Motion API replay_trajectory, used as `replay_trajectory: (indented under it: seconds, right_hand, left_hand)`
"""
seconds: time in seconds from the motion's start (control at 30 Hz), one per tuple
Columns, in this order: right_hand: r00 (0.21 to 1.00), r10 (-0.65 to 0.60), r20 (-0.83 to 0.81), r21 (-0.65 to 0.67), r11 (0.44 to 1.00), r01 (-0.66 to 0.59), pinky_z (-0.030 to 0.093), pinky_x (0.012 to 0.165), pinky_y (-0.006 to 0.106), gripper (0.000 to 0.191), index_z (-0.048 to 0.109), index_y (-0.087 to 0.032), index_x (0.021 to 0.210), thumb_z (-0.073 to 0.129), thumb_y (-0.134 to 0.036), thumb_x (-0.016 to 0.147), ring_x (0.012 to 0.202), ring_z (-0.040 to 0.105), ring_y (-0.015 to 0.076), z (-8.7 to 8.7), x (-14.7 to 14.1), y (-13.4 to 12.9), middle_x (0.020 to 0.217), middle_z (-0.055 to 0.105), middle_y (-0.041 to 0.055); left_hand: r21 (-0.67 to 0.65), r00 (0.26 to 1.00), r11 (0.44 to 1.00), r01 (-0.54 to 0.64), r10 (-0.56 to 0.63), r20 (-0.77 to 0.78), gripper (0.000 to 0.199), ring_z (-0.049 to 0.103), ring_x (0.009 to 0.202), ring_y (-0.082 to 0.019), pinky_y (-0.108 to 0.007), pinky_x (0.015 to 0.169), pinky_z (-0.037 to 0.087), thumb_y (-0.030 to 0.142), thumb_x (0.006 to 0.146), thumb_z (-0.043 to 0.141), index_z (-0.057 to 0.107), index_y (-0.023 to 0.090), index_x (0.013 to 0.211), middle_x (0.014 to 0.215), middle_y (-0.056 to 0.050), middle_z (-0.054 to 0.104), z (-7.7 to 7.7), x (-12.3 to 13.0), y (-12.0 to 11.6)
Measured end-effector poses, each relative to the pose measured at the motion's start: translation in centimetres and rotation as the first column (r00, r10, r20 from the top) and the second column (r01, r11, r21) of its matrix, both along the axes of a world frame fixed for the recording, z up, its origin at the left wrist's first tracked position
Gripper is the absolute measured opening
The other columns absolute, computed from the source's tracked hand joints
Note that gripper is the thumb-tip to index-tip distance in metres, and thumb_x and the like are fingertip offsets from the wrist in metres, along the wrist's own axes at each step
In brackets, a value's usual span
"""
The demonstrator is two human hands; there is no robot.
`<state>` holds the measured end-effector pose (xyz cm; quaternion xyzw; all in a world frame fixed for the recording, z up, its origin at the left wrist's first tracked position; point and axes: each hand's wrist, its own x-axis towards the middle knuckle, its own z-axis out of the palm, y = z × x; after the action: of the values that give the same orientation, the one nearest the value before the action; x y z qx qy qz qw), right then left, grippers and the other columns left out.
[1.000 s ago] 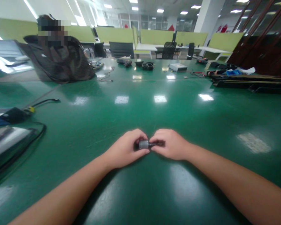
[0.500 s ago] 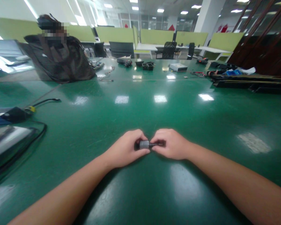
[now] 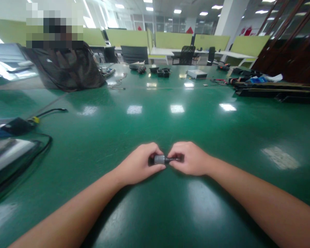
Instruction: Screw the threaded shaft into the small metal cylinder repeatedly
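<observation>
Just above the green tabletop (image 3: 155, 127), a small grey cylinder (image 3: 159, 159) lies sideways between the fingers and thumb of my left hand (image 3: 138, 163). A thin dark ridged shaft (image 3: 172, 159) sticks out from the cylinder's right side. My right hand (image 3: 189, 158) pinches this shaft between thumb and fingers, and its right end is partly hidden in the palm. The two hands face each other, with a narrow gap between their fingertips. What the small object is cannot be made out.
A large dark bag (image 3: 67, 69) stands at the back left. Cables and a black-and-blue item (image 3: 17, 126) lie at the left edge. Along the far side are a silver box (image 3: 196, 74) and black parts (image 3: 163, 72). Long black panels (image 3: 276, 91) lie at the back right.
My right hand has shifted very slightly to the right. My left hand and the grey cylinder look almost unmoved.
</observation>
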<state>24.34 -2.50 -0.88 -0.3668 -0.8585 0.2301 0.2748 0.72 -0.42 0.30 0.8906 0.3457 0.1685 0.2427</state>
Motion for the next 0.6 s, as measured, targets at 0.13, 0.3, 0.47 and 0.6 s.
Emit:
replay_trajectory:
  seconds: [0.13,0.3,0.47,0.6]
  right_hand:
    - [1.000,-0.007,0.015,0.006,1.000,0.006,0.044,0.069,0.026,0.009,0.072,-0.018,0.087,0.070,-0.015,0.079,0.071,0.060,0.0146,0.02,0.03,0.03,0.079,0.068,0.0019]
    - [1.000,-0.008,0.025,0.011,1.000,0.008,0.044,0.072,0.027,0.008,0.073,-0.018,0.088,0.073,-0.020,0.080,0.073,0.061,0.0152,-0.07,0.15,0.08,0.081,0.070,0.0025]
    - [1.000,-0.005,0.023,0.004,1.000,0.005,0.044,0.071,0.027,0.007,0.073,-0.017,0.087,0.074,-0.022,0.081,0.074,0.061,0.0152,-0.13,0.18,0.14,0.082,0.070,0.0027]
    - [1.000,-0.005,0.025,0.012,1.000,0.005,0.043,0.071,0.027,0.007,0.072,-0.017,0.087,0.074,-0.022,0.082,0.074,0.061,0.0150,-0.26,0.24,0.17,0.082,0.070,0.0025]
  left_hand:
    - [-0.002,1.000,1.000,-0.002,0.002,-0.002,0.021,0.060,0.079,-0.019,-0.029,0.070,0.044,0.035,0.084,0.072,0.063,0.020,0.094,0.089,-0.003,0.066,0.04,0.00,0.00]
    - [0.006,1.000,1.000,0.002,-0.002,-0.006,0.020,0.060,0.080,-0.019,-0.029,0.071,0.044,0.034,0.084,0.072,0.062,0.020,0.095,0.090,-0.002,0.066,0.02,0.03,0.03]
    - [0.010,1.000,1.000,0.010,-0.009,-0.019,0.020,0.060,0.080,-0.019,-0.029,0.069,0.042,0.034,0.084,0.071,0.061,0.020,0.095,0.090,-0.002,0.065,0.06,0.08,0.06]
    - [0.017,1.000,1.000,0.011,-0.011,-0.022,0.021,0.059,0.079,-0.018,-0.029,0.071,0.042,0.035,0.085,0.071,0.061,0.020,0.095,0.090,-0.001,0.064,-0.07,0.07,0.09]
